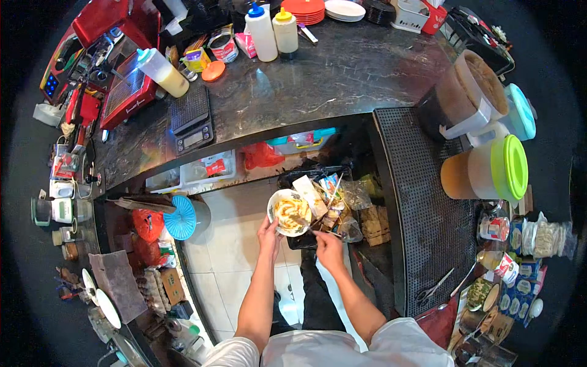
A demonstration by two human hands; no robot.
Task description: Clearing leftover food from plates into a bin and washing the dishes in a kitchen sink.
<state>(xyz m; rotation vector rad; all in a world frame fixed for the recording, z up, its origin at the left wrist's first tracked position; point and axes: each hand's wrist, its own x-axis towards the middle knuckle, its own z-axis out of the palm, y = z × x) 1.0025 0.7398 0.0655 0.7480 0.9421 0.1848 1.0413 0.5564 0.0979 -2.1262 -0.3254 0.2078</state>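
Observation:
My left hand (269,237) grips the near left rim of a white patterned bowl (271,204), thumb at the edge. Orange-brown and creamy sauce remains (293,214) are smeared over the inside. In my right hand (330,250) is the handle of a thin utensil (310,226), its tip at the bowl's right edge; its exact kind is too small to tell. The bowl is over or beside a waste bin with a black liner (300,241), heaped with rubbish such as a pale carton (310,196), wrappers and clear plastic.
A dark counter (293,91) curves ahead, bearing squeeze bottles (262,39), a digital scale (193,124) and a red espresso machine (128,91). At right, a black bar mat (412,183) carries lidded pitchers (481,172) and scissors (434,286). A blue-lidded container (179,218) stands at left.

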